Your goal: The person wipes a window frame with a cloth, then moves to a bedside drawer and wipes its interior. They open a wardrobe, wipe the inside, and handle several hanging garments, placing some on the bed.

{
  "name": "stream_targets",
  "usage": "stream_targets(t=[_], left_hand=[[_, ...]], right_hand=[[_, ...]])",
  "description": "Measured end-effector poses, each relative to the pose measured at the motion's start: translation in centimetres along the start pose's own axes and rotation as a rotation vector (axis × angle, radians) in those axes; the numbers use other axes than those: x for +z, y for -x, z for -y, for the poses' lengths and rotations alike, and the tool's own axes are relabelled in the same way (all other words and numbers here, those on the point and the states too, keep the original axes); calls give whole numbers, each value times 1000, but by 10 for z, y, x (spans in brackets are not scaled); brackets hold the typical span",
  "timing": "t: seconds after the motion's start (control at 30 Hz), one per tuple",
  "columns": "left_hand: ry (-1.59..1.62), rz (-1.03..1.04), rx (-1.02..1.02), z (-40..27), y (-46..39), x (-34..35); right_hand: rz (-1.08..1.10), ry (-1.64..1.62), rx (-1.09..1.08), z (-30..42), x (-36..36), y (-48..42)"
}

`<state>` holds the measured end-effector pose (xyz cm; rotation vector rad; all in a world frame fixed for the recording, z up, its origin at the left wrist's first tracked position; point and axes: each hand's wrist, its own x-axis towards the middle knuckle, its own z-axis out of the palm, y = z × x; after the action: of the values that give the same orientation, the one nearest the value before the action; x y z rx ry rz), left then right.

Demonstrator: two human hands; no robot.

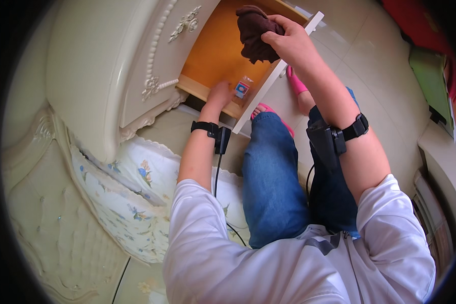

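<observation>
My right hand grips a crumpled dark brown cloth between thumb and fingers, held above a pulled-out wooden drawer. The drawer has an orange-brown bottom and a white front. My left hand reaches over the drawer's near side wall, its fingers blurred. Right beside those fingers, on the drawer bottom, lies a small clear plastic packet with a blue and red card in it. Whether the fingertips touch the packet is too blurred to tell.
The drawer belongs to a cream cabinet with a carved knob. A cream tufted headboard and floral bedding are at the left. Green folder-like item stands at the right. Pink slippers are below the drawer front.
</observation>
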<state>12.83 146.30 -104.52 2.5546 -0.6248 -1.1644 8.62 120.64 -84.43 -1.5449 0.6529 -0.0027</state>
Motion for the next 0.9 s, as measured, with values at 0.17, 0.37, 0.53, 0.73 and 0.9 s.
stream_targets(t=[0.17,0.37,0.53,0.73,0.9], left_hand=[[-51,234,40,-13,-14,12],[326,166,45,-63,7,-32],[1813,379,199,-119,41,-94],[1204,-219,188,-144,-18,-94],[87,-455,421,-143,-106,-61]], right_hand=[[4,-26,24,-2,-3,0],[20,296,-69,-16,-3,-8],[201,629,-187,-7,10,13],[91,868,-138,-11,-2,13],[147,1068,-62,-19,-25,5]])
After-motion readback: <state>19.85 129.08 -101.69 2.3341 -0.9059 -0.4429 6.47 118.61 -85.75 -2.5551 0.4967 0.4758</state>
